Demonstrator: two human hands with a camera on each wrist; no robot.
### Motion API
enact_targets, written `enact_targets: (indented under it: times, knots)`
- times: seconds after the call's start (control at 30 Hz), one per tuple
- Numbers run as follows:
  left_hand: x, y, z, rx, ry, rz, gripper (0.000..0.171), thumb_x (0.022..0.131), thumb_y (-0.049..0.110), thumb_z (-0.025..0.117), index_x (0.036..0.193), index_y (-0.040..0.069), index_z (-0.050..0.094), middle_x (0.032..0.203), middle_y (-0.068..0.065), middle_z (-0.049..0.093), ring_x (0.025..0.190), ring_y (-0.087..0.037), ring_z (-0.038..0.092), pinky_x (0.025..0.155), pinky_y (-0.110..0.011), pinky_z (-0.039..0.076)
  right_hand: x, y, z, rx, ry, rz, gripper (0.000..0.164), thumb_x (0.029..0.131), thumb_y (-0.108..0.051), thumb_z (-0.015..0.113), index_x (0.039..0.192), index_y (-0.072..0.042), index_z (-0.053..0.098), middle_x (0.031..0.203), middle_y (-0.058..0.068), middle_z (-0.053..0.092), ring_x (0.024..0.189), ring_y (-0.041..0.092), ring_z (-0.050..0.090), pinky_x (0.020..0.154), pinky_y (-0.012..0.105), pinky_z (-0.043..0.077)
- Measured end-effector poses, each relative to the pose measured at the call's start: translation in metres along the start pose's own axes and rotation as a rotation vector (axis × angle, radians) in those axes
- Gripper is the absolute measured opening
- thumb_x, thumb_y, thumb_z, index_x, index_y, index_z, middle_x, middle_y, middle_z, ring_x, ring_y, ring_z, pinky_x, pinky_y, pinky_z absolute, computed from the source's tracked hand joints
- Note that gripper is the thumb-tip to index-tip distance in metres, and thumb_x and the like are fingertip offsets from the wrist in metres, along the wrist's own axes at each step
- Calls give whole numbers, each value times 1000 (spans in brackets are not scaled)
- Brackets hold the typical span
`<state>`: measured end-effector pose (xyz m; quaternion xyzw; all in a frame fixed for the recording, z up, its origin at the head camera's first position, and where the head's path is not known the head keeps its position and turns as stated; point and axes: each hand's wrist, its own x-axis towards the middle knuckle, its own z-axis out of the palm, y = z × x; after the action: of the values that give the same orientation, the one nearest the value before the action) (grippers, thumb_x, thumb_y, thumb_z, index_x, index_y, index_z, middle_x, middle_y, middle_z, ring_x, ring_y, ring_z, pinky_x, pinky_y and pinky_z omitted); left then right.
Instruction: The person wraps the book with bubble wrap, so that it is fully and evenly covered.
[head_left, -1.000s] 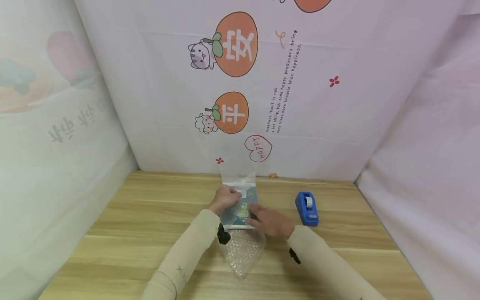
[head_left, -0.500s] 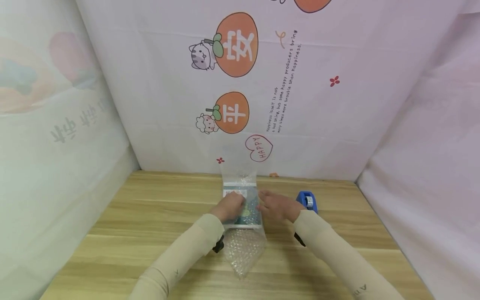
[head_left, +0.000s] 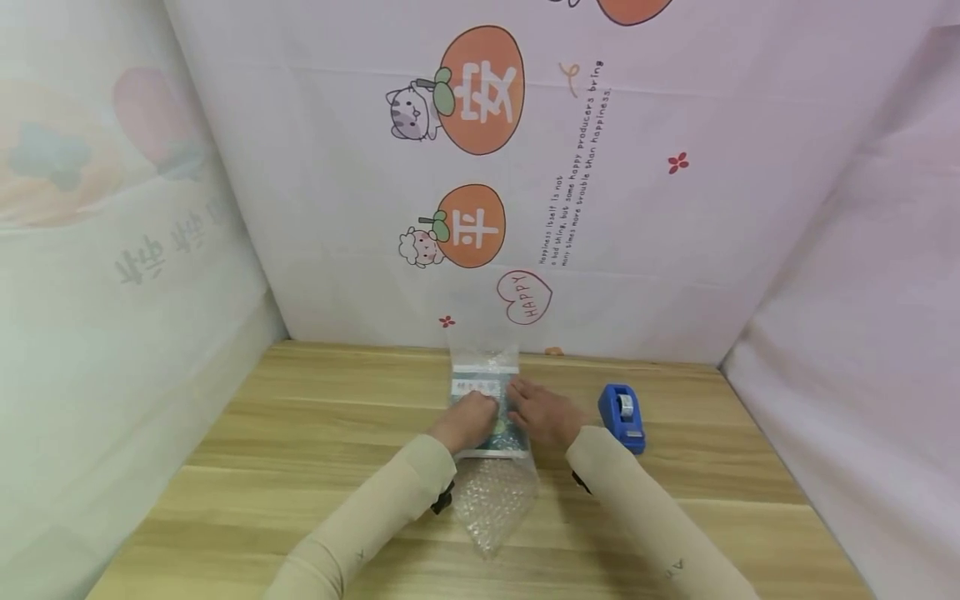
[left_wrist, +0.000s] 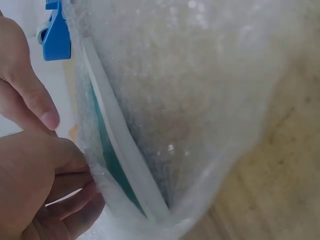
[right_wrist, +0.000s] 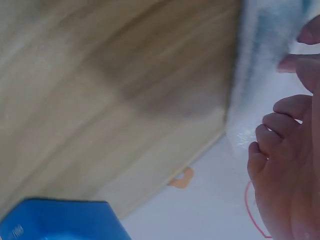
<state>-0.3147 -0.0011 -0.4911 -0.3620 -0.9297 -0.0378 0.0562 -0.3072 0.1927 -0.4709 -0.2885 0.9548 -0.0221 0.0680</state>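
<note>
A flat blue-green book (head_left: 512, 442) with a pale printed label lies in bubble wrap (head_left: 491, 504) at the table's middle. My left hand (head_left: 471, 418) is over its left half, fingers curled, pinching the wrap. In the left wrist view, the book's white edge (left_wrist: 127, 150) shows inside the clear wrap, with the curled left fingers (left_wrist: 82, 205) against the wrap's side. My right hand (head_left: 546, 412) touches the right edge of the wrapped book with extended fingers. In the right wrist view, its fingers (right_wrist: 280, 122) lie by the wrap, loosely bent.
A blue tape dispenser (head_left: 622, 417) stands to the right of the right hand. One wrap flap reaches toward the printed back cloth (head_left: 637, 275); another end points to the near side of the wooden table (head_left: 300, 467). Cloth walls stand left and right.
My left hand has moved from the book's upper left toward its middle, drawing wrap across it. My right hand lifted off the book, shifted right, then came back to its right edge.
</note>
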Motion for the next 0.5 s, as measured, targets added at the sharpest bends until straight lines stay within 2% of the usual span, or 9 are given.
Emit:
enact_targets:
  times: [0.13, 0.3, 0.4, 0.5]
  knots:
    - [0, 1, 5, 50, -23, -7, 12, 102, 8, 64, 108, 3, 74, 97, -11, 77, 95, -25, 75, 83, -32, 64, 5, 6, 15, 0, 35, -15, 61, 113, -27, 44, 161, 9, 32, 171, 28, 30, 159, 43, 31, 130, 54, 32]
    - [0, 0, 10, 100, -18, -1, 14, 102, 11, 66, 112, 4, 73, 100, -9, 76, 98, -24, 75, 85, -31, 64, 7, 8, 26, 30, 26, 14, 63, 114, -31, 41, 162, 8, 30, 172, 26, 27, 161, 41, 29, 130, 53, 31]
    - [-1, -3, 11, 70, -9, 17, 13, 103, 11, 65, 111, 4, 73, 100, -8, 75, 96, -23, 75, 84, -30, 64, 7, 8, 29, 47, 11, 39, 64, 115, -34, 39, 164, 5, 28, 174, 23, 25, 162, 39, 27, 131, 52, 30]
    - [-3, -8, 11, -14, 6, 44, 12, 102, 9, 64, 110, 4, 72, 102, -9, 75, 98, -25, 75, 87, -34, 63, 7, 8, 30, 45, 0, 60, 64, 115, -36, 37, 165, 3, 27, 175, 20, 23, 163, 37, 25, 132, 51, 29]
